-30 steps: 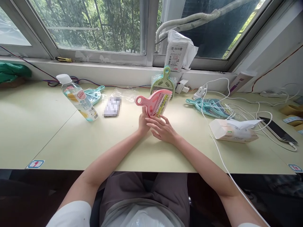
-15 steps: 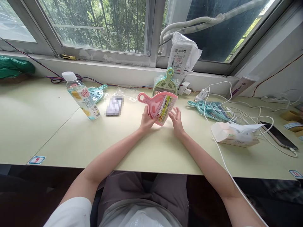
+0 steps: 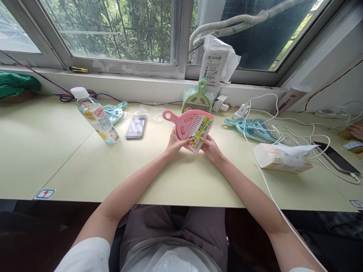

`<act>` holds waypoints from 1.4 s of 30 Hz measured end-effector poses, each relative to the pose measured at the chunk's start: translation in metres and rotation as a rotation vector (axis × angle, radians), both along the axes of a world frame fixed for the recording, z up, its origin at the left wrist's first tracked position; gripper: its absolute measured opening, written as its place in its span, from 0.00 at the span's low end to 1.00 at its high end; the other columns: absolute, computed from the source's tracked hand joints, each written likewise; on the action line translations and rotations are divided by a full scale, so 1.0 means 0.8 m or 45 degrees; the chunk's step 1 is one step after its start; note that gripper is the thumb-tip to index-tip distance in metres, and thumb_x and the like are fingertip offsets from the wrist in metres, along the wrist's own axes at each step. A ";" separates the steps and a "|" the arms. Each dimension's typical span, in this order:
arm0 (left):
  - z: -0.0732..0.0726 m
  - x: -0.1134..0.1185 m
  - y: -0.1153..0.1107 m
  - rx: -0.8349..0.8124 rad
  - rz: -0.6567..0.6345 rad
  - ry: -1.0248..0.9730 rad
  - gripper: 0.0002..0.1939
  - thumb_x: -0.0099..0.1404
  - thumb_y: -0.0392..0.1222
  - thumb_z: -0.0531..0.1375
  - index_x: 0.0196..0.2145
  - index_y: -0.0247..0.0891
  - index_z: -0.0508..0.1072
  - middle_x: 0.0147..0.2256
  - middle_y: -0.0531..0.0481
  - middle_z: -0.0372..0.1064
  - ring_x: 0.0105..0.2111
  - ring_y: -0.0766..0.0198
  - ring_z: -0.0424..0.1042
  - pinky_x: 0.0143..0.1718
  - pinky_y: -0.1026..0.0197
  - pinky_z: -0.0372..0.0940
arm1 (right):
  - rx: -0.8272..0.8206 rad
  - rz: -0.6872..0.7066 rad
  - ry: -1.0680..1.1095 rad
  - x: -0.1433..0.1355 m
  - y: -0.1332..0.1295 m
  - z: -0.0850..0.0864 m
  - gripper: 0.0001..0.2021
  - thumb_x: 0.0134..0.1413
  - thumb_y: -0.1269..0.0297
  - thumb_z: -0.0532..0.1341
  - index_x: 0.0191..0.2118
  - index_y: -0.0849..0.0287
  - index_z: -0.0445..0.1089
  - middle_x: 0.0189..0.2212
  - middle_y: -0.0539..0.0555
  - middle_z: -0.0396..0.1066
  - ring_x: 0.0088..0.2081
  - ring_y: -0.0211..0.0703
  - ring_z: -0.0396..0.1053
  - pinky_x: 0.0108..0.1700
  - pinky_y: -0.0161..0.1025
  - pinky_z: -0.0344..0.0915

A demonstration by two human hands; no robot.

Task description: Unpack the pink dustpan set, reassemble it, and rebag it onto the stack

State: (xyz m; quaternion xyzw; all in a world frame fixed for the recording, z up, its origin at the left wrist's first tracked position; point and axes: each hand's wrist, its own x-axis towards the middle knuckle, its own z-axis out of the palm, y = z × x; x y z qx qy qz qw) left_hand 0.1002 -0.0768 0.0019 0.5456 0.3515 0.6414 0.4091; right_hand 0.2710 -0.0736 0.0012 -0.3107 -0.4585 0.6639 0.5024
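A pink dustpan and brush set [image 3: 185, 126] with a yellow-green and white label is tilted above the table in front of me. My left hand [image 3: 177, 143] grips its lower left edge, thumb across the front. At the lower right edge, my right hand [image 3: 210, 148] holds the same set with its thumb by the label. The fingers behind the set are hidden. Behind it, a green dustpan and brush set [image 3: 198, 99] in clear wrap leans against the wall.
Left of my hands are a drink bottle [image 3: 95, 116], a blurred phone-like object [image 3: 136, 127] and a blue set [image 3: 115, 112]. On the right lie wrapped teal sets [image 3: 251, 128], a tissue pack [image 3: 280, 158], white cables and a dark phone [image 3: 336, 157]. Another person's hand [image 3: 356, 129] shows at the far right.
My right hand has closed in from beside the set and now holds its lower right edge. The pink set has turned to face me more. Another person's hand has appeared at the far right.
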 end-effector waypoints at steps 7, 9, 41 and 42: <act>-0.002 -0.002 0.001 -0.024 -0.011 0.035 0.37 0.43 0.47 0.74 0.48 0.38 0.63 0.47 0.42 0.70 0.49 0.52 0.71 0.51 0.45 0.68 | -0.034 -0.016 -0.008 0.000 0.004 -0.001 0.17 0.45 0.57 0.68 0.43 0.53 0.70 0.44 0.51 0.76 0.41 0.46 0.75 0.42 0.44 0.73; -0.002 -0.003 0.001 -0.020 -0.013 0.040 0.37 0.43 0.47 0.74 0.48 0.38 0.63 0.47 0.42 0.70 0.49 0.52 0.71 0.50 0.46 0.68 | -0.026 -0.034 -0.015 -0.001 0.005 -0.002 0.18 0.44 0.56 0.69 0.42 0.54 0.70 0.44 0.51 0.76 0.41 0.46 0.75 0.42 0.44 0.74; -0.023 -0.141 0.053 -0.099 0.610 1.800 0.31 0.68 0.50 0.47 0.65 0.37 0.54 0.68 0.41 0.37 0.69 0.51 0.30 0.64 0.36 0.22 | -0.054 -0.077 -0.008 0.002 0.009 -0.009 0.21 0.38 0.56 0.72 0.40 0.55 0.70 0.42 0.53 0.77 0.42 0.49 0.75 0.43 0.46 0.74; -0.022 -0.141 0.057 -0.070 0.616 1.789 0.31 0.67 0.50 0.48 0.65 0.37 0.54 0.69 0.42 0.36 0.69 0.51 0.29 0.64 0.37 0.23 | -0.054 -0.072 -0.012 0.002 0.010 -0.010 0.22 0.38 0.56 0.72 0.41 0.55 0.70 0.42 0.53 0.77 0.43 0.49 0.75 0.43 0.46 0.74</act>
